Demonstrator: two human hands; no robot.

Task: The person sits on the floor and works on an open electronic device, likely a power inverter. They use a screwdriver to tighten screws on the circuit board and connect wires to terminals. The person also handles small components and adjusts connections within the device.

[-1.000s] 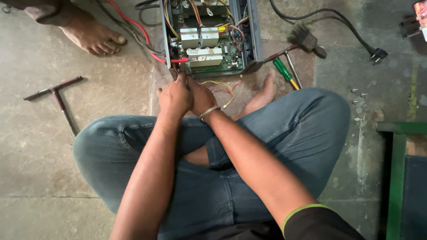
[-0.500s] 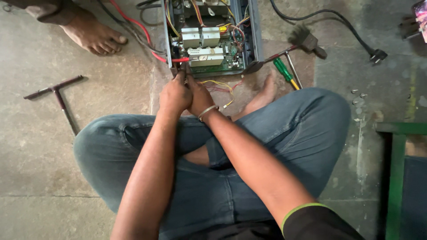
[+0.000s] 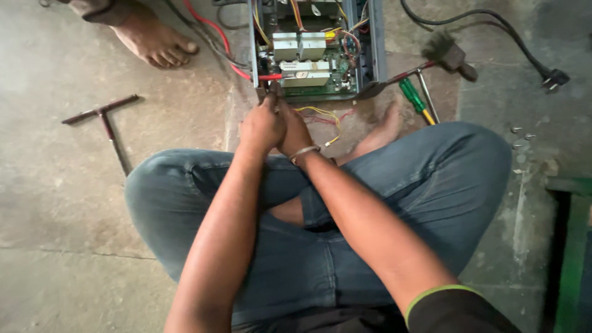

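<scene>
I sit cross-legged on a concrete floor in front of an opened electronic case (image 3: 370, 43) with a green circuit board (image 3: 308, 61) and silver blocks inside. My left hand (image 3: 262, 126) and my right hand (image 3: 296, 132), which wears a metal bracelet, press together at the case's front-left corner. Their fingertips are pinched around a small dark piece (image 3: 266, 92) next to a red wire (image 3: 268, 77). What the piece is stays hidden by the fingers. Thin yellow wires (image 3: 322, 114) trail from the case onto the floor by my right hand.
A T-handle wrench (image 3: 105, 120) lies on the left. A green-handled screwdriver (image 3: 412, 98) and a metal rod lie right of the case. Farther right are a black cable with plug (image 3: 552, 79), loose screws (image 3: 518, 131) and a green frame (image 3: 570, 246). Another person's bare foot (image 3: 154, 43) is top left.
Both hands have crept slightly upward toward the case's corner and stay pressed together. Nothing else has moved.
</scene>
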